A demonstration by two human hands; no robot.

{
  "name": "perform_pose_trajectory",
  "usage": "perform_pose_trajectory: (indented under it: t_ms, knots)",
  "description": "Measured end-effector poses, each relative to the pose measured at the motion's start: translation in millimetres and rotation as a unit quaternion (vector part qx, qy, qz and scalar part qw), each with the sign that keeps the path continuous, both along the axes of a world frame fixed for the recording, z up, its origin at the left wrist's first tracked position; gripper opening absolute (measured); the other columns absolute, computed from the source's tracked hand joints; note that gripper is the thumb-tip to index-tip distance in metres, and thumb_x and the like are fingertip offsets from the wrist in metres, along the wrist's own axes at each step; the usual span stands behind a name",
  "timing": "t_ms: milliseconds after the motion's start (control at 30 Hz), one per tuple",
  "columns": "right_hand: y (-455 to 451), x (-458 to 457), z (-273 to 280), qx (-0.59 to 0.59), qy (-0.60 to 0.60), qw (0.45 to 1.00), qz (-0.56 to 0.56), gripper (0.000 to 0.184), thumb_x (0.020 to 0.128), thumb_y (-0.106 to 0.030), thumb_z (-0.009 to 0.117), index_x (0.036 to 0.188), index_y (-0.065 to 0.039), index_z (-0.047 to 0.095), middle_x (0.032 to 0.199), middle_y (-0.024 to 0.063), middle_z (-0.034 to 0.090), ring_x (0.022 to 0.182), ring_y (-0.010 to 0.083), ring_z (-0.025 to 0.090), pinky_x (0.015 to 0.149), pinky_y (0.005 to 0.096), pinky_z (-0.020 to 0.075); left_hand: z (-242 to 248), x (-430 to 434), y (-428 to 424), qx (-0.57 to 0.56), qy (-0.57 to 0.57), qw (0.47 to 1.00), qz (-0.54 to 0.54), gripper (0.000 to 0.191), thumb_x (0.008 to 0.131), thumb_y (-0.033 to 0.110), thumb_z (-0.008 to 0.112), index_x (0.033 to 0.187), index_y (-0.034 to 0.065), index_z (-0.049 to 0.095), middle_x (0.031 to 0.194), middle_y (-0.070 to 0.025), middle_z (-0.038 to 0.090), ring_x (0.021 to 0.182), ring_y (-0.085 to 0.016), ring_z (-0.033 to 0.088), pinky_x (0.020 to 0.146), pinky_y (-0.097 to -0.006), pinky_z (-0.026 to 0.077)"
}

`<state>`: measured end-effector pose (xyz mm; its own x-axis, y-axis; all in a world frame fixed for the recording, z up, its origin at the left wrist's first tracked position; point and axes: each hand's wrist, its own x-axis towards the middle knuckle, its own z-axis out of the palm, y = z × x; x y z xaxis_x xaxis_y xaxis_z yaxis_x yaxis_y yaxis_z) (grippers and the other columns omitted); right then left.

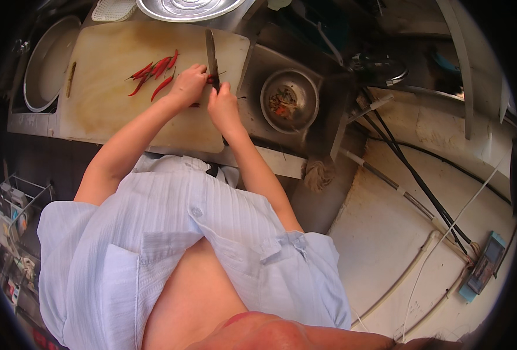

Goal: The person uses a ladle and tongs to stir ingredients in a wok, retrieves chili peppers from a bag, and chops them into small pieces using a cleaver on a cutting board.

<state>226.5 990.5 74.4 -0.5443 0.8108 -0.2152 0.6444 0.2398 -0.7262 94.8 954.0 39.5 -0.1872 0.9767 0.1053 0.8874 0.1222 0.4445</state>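
Several red chili peppers [160, 68] with stems lie in a loose pile on a worn, pale cutting board [105, 109]. My right hand [223, 103] grips the handle of a kitchen knife [211, 52], whose dark blade points away from me. Just left of the blade, my left hand [189, 85] has its fingers closed on a red chili pepper [210, 79], which touches the blade or lies right beside it. A bit of red shows on the board below my left hand, partly hidden. The handle is mostly covered by my right hand.
Right of the board, a metal bowl [311, 103] with food scraps stands in a steel sink [258, 54]. A large metal basin [29, 83] is at the left, a round metal tray [192, 17] beyond the board, beside a white plastic basket [111, 11]. A rag [319, 175] hangs at the counter's corner.
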Motion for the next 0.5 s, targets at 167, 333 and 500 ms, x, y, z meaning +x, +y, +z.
perform_pose_trajectory:
  t_ms: [167,333,500]
  knots:
    - [12,-7,-12,0.033,0.05,0.998,-0.036,0.025,0.087,-0.021,0.048,0.09,0.004,0.045,0.077,0.0308,0.057,0.077,0.0467,0.056,0.066,0.0507,0.0444,4,4,2,-0.001,0.055,0.998,0.018,0.012,0.071,0.007,0.056,0.078,0.0028,0.065,0.086,-0.0094,0.056,0.087,-0.025,0.054,0.073,-0.0363,0.048]
    - [18,50,-23,0.041,0.075,0.988,-0.128,0.029,0.088,-0.025,0.046,0.086,0.004,0.044,0.073,0.0303,0.055,0.073,0.0464,0.055,0.062,0.0505,0.0409,20,4,-15,-0.039,0.068,0.996,0.039,0.008,0.07,0.012,0.06,0.072,0.0054,0.064,0.083,-0.0093,0.057,0.085,-0.025,0.056,0.07,-0.0345,0.048]
    - [30,84,-22,-0.067,0.085,0.981,-0.161,0.027,0.088,-0.022,0.047,0.086,0.005,0.043,0.07,0.0291,0.054,0.07,0.0456,0.054,0.058,0.0491,0.04,19,-30,-56,0.023,0.081,0.983,0.165,0.012,0.073,0.019,0.064,0.073,0.0065,0.061,0.083,-0.0079,0.057,0.085,-0.023,0.057,0.07,-0.0368,0.048]
